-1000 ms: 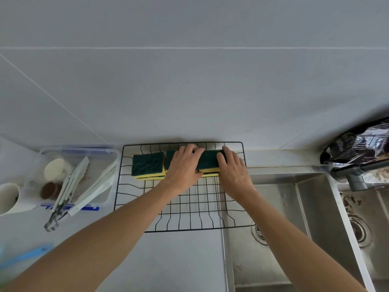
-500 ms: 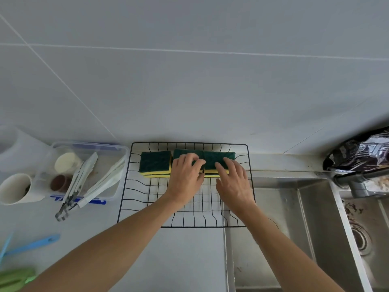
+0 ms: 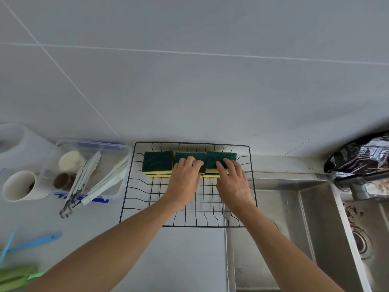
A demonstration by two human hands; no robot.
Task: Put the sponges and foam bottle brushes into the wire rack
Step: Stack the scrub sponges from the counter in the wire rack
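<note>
Sponges sit in a row along the 12 o'clock side of the rack (image 3: 147,207): the left sponge (image 3: 157,163), the middle sponge (image 3: 189,157) and the right sponge (image 3: 221,157), green face up, yellow below, edges touching. Yellow layers under them hint at stacks of two, though that is hard to confirm. The rack lies flat, its 3 o'clock corner overhanging the sink (image 3: 294,207).

By my reading, the sponge half of the job is about done, with only a last squaring-up in hand. The brushes look untouched: a blue handle (image 3: 35,241) and something green (image 3: 16,275) lie at 8 o'clock from the rack, well apart from it, blurred at the picture's edge, and I judge them to be the brushes left to move.

Left hand (image 3: 185,180) lies palm down, fingers loosely together and curled over the near edge of the middle sponge, pressing rather than pinching. Right hand (image 3: 233,182) lies the same way on the right sponge, fingers slightly spread across its top. Both forearms reach in from 6 o'clock. Neither hand lifts anything.

At 9 o'clock stands a tub (image 3: 124,165) holding tongs (image 3: 75,192), with a cup (image 3: 16,186) beside it.
</note>
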